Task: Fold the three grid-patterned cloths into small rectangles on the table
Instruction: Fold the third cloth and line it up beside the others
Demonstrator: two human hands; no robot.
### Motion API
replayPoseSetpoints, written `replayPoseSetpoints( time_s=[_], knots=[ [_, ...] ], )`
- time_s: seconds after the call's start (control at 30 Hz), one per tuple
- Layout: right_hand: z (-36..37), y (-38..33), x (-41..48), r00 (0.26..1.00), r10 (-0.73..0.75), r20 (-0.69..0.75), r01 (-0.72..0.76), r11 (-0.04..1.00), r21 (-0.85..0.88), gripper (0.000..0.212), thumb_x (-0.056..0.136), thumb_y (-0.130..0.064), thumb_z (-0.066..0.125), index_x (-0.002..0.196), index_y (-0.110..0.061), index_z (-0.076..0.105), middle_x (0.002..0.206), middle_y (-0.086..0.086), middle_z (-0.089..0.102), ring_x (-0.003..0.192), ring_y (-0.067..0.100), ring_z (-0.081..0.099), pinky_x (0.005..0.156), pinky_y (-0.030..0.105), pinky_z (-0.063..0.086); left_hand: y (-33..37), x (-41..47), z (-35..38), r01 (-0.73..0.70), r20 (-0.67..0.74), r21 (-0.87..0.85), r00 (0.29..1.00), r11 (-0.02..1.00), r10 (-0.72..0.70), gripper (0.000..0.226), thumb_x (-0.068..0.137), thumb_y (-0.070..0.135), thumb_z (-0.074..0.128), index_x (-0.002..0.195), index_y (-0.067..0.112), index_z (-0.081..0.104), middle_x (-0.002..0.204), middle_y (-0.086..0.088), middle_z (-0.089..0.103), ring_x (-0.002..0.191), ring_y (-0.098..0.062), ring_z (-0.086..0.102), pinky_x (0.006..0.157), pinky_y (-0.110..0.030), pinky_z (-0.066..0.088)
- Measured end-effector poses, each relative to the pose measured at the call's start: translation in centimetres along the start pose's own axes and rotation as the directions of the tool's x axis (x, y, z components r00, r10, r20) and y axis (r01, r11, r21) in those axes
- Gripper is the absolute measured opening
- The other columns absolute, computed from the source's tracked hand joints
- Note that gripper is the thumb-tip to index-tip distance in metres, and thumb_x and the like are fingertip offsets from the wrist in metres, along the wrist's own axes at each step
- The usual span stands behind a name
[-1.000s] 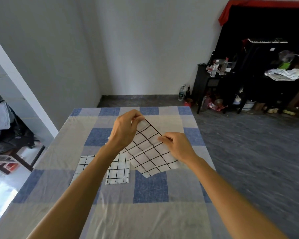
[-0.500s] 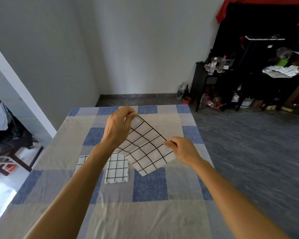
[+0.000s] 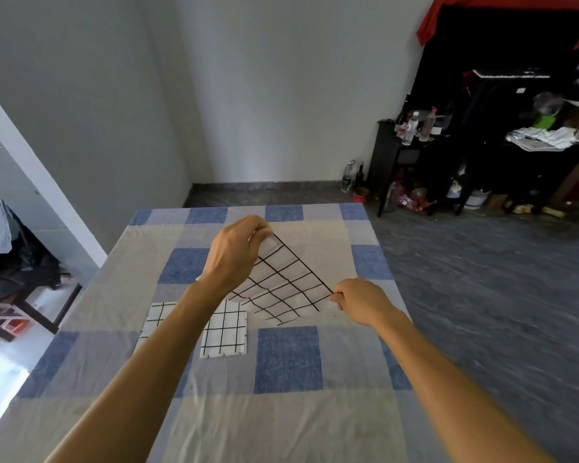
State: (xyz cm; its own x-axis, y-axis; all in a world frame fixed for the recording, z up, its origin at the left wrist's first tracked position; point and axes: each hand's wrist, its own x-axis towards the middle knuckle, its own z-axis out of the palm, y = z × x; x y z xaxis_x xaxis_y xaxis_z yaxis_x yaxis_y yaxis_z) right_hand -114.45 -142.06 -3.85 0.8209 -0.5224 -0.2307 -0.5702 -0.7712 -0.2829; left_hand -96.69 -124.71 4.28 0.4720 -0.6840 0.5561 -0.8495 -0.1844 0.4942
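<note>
Pinching the grid cloth (image 3: 281,285), both hands hide its corners; forearm covers folded cloths (image 3: 224,329).

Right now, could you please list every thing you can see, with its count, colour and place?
held cloth: 1, white with black grid, pinched above the table centre
folded cloths: 2, white with black grid, flat on the table, partly under the left forearm
table: 1, blue, grey and beige check cover, centre
bottles: several, clear, on a dark stand at the back right
red fabric: 1, top right
left hand: pinching the upper corner
right hand: pinching the right corner
</note>
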Motion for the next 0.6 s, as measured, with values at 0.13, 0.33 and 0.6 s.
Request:
replayPoseSetpoints(
  time_s=[0.13, 0.33, 0.6],
  knots=[
    [-1.4, -1.5, -0.2, 0.999, 0.045, -0.003, -0.044, 0.978, -0.205, 0.021, 0.096, -0.01, 0.044, 0.11, -0.008, 0.06, 0.112, 0.01, 0.065, 0.098, 0.026, 0.061, 0.077, 0.031, 0.044, 1.0, 0.2, 0.1, -0.051, 0.015, 0.056, 0.999, 0.997, 0.05, 0.009, 0.094, 0.017, 0.054, 0.091, 0.013, 0.062, 0.083, 0.005, 0.06, 0.073, -0.011, 0.054, 0.065, -0.025, 0.044],
    [-5.1, -6.7, -2.3, 0.948, -0.188, -0.256, 0.26, 0.922, 0.286, 0.052, 0.094, -0.016, 0.048, 0.145, -0.021, 0.036, 0.146, 0.0, 0.043, 0.133, 0.017, 0.039, 0.109, 0.032, 0.032, 2.6, 0.3, 0.9, -0.113, 0.062, 0.076, 0.992, 0.991, 0.108, 0.012, 0.093, 0.017, 0.055, 0.091, 0.009, 0.063, 0.085, -0.004, 0.065, 0.074, -0.017, 0.057, 0.065, -0.027, 0.046],
    [-5.2, -8.6, -0.9, 0.879, -0.19, -0.438, 0.375, 0.842, 0.388, 0.025, 0.098, -0.034, 0.049, 0.102, -0.021, 0.069, 0.092, -0.003, 0.071, 0.082, 0.008, 0.062, 0.076, 0.028, 0.051, 2.5, -0.5, 1.4, -0.084, 0.058, -0.018, 0.995, 0.996, 0.085, 0.01, 0.093, 0.019, 0.057, 0.091, 0.013, 0.065, 0.085, 0.002, 0.065, 0.074, -0.013, 0.058, 0.066, -0.03, 0.051]
  ],
)
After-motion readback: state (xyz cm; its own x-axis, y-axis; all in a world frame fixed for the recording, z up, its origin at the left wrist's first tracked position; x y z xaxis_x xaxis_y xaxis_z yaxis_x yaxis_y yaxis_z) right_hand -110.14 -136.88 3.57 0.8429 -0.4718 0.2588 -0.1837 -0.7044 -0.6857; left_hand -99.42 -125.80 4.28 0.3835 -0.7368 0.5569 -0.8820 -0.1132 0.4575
